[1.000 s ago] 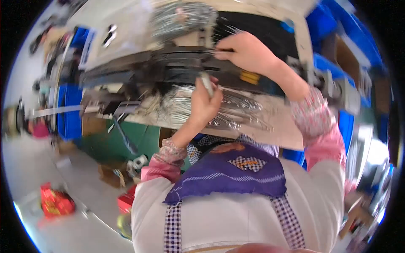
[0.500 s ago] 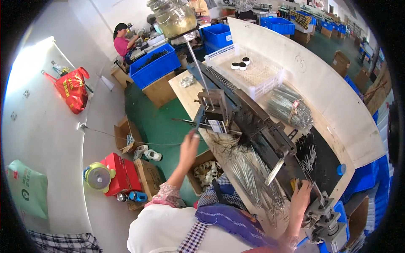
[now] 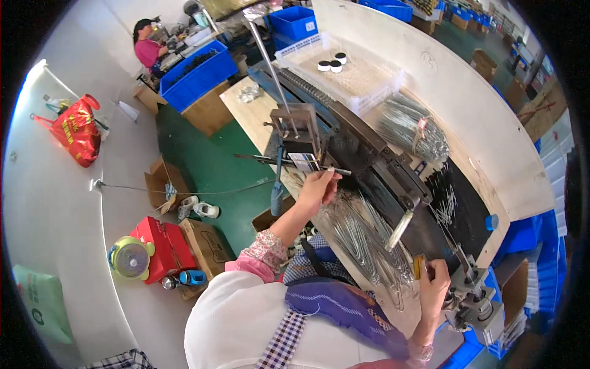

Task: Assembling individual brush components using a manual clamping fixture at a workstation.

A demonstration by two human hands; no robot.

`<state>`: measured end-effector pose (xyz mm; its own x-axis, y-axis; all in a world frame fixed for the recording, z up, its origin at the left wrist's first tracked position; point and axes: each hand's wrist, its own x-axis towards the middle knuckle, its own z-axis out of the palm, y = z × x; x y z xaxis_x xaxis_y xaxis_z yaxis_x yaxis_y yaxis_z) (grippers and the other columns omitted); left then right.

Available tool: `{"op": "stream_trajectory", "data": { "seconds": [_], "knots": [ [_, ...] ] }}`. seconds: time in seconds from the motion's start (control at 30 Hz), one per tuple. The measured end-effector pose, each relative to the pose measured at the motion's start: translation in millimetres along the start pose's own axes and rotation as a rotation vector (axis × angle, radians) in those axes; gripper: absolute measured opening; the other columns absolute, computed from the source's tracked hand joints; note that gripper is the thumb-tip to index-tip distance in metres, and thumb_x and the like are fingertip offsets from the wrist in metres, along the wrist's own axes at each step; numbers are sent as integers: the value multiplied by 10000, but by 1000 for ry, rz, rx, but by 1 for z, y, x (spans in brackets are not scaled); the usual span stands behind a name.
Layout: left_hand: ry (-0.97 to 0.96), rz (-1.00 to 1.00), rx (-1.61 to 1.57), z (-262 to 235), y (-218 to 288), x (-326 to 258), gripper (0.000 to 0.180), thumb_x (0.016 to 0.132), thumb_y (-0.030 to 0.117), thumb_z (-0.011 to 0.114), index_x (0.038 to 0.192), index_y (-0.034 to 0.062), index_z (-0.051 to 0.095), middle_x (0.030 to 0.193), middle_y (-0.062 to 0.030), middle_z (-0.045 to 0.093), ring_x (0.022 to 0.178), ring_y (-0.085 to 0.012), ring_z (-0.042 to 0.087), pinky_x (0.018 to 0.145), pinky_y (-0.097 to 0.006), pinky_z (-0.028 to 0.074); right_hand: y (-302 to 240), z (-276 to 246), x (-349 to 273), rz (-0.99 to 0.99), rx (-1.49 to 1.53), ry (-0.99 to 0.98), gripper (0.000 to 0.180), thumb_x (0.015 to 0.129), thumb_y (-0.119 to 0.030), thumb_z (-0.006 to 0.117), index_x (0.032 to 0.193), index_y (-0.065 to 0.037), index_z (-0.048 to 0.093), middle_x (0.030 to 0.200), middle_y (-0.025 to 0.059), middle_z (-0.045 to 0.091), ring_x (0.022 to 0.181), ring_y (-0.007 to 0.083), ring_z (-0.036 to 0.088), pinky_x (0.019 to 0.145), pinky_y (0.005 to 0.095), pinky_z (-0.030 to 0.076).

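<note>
A thin metal rod (image 3: 337, 170) lies across the dark machine (image 3: 369, 160) on the wooden bench (image 3: 246, 111), and the left hand (image 3: 318, 187) pinches its near end between closed fingertips. Just below that hand a heap of bent wire pieces (image 3: 362, 237) spreads over the bench. The right hand (image 3: 434, 284) sits further along, at the machine's end, fingers curled around a small yellow-tipped handle (image 3: 418, 265). A tied bundle of wires (image 3: 415, 130) rests beyond the machine beside a white tray (image 3: 362, 80). On the green floor (image 3: 215, 160) stand cardboard boxes (image 3: 206, 246) and a red box (image 3: 161, 246); another person (image 3: 147, 46) works by a blue crate (image 3: 196, 77).
</note>
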<state>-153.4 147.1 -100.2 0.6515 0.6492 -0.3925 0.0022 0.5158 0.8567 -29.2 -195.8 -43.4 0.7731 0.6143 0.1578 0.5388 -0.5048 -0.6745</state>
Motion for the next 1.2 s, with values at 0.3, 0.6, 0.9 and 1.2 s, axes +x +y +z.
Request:
{"op": "stream_trajectory", "data": {
  "seconds": [0.3, 0.6, 0.9, 1.2],
  "knots": [
    [-156, 463, -93, 95, -7, -61, 263, 1002, 269, 495, 856, 51, 511, 610, 26, 399, 442, -65, 384, 362, -218, 259, -10, -47, 5, -13, 258, 167, 125, 834, -44, 673, 800, -4, 560, 730, 36, 531, 654, 107, 503, 597, 250, 417],
    [-727, -374, 52, 215, -48, -70, 247, 984, 286, 538, 855, 75, 550, 617, 62, 390, 435, -52, 344, 415, -222, 255, -16, -100, 10, 88, 347, 367, 158, 873, -155, 686, 865, 1, 658, 660, -20, 591, 616, 9, 489, 546, 187, 387],
    [-424, 32, 56, 207, -52, -72, 252, 985, 271, 542, 840, 66, 557, 600, 44, 391, 461, -63, 344, 429, -240, 279, 11, -70, 96, -320, -332, 306, 198, 803, -40, 559, 994, -49, 608, 862, 175, 671, 830, 390, 644, 682, 452, 513],
    [-420, -84, -51, 205, -48, -71, 228, 980, 242, 541, 856, 57, 590, 579, 34, 421, 464, -74, 328, 455, -240, 258, -4, -49, 121, 7, 263, -384, 265, 890, -98, 597, 1104, 53, 639, 810, 81, 667, 662, 104, 628, 631, 254, 533]
  ]
}}
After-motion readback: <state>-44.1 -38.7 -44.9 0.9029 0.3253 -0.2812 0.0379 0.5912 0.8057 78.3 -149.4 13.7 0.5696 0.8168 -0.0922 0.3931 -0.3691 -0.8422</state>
